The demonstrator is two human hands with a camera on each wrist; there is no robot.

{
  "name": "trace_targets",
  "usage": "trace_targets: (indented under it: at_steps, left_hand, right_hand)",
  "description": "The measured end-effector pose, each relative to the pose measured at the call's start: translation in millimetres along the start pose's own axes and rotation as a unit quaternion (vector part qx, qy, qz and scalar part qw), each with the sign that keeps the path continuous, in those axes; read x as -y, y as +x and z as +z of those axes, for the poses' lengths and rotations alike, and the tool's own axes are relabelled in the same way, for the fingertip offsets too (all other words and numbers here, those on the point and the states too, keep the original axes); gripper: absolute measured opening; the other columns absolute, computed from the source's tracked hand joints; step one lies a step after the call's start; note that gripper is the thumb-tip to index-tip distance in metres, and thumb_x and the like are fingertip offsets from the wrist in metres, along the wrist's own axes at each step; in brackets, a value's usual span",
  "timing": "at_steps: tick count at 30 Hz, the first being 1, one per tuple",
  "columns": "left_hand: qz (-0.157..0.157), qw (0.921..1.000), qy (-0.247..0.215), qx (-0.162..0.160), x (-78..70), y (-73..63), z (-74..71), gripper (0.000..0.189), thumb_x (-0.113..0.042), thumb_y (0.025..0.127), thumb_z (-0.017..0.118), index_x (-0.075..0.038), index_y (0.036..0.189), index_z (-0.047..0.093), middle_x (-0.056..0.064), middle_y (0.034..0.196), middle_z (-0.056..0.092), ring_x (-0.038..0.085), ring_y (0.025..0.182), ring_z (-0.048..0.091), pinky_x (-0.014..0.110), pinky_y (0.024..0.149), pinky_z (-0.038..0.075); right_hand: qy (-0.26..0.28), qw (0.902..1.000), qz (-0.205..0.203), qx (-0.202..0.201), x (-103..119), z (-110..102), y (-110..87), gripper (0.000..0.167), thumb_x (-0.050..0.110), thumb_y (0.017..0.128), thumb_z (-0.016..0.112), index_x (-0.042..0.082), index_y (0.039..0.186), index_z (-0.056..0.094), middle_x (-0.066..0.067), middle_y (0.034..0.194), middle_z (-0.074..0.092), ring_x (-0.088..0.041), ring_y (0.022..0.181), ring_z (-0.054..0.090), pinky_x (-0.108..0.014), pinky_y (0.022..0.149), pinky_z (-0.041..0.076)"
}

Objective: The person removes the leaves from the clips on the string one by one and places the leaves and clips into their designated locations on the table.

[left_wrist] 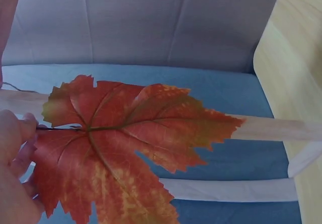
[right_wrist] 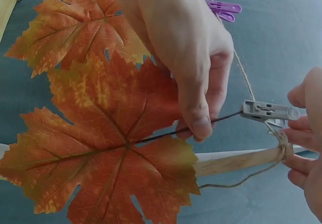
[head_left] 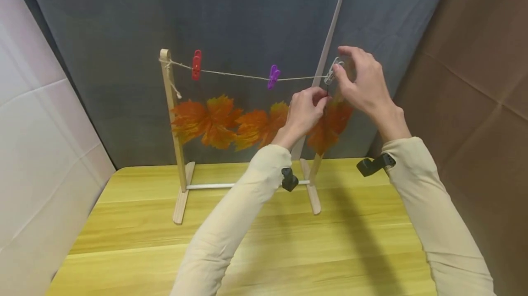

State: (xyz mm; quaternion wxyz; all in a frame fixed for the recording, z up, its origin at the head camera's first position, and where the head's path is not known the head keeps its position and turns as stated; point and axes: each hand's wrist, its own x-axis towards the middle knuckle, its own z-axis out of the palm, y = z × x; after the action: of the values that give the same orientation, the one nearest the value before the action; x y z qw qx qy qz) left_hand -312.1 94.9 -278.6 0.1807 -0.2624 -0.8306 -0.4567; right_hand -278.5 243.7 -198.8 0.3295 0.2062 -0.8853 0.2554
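My left hand (head_left: 303, 112) pinches the dark stem of an orange-red artificial maple leaf (left_wrist: 146, 108) between thumb and fingers, below the right end of a string. A grey clothespin (right_wrist: 264, 110) sits on the string near the right post, and the stem's tip reaches its jaws. Around the clothespin's outer end is my right hand (head_left: 367, 80), its thumb and index finger spread apart; in the right wrist view the thumb is just off the handle. Farther left, two more leaves hang, one (head_left: 216, 122) below a red clothespin (head_left: 196, 64), another (head_left: 260, 124) below a purple clothespin (head_left: 273, 77).
The string (head_left: 231, 74) runs between the posts of a wooden stand, its left post (head_left: 175, 126) in plain view. A pale crossbar (head_left: 210, 186) joins the feet on the wood-grain table (head_left: 136, 236). Grey cloth (head_left: 247, 12) hangs behind, brown cloth (head_left: 474, 103) at right.
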Motion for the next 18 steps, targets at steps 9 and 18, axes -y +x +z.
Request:
trace_targets:
  at_steps: [9, 18]
  left_hand:
    - [-0.004, 0.9999, 0.006, -0.012, -4.6, -0.6, 0.4, 0.019, -0.028, 0.100, 0.066, -0.013, 0.108, 0.077, 0.001, 0.100, 0.078, 0.013, 0.083, 0.066, 0.023, 0.074, 0.052]
    - [-0.009, 0.9999, -0.008, -0.011, -7.3, -1.5, -1.2, 0.019, -0.027, 0.098, 0.068, -0.014, 0.109, 0.078, 0.001, 0.101, 0.078, 0.012, 0.083, 0.068, 0.020, 0.069, 0.052]
  right_hand:
    - [0.014, 0.9995, 0.008, 0.027, -5.7, -7.0, 4.7, 0.038, 0.021, 0.102, 0.050, 0.001, 0.131, 0.063, -0.020, 0.119, 0.067, -0.038, 0.107, 0.054, -0.052, 0.096, 0.040]
    - [0.017, 0.9991, 0.025, 0.030, -3.0, -11.6, 6.9, 0.035, 0.021, 0.104, 0.050, -0.001, 0.127, 0.066, -0.019, 0.128, 0.064, -0.034, 0.107, 0.055, -0.048, 0.095, 0.041]
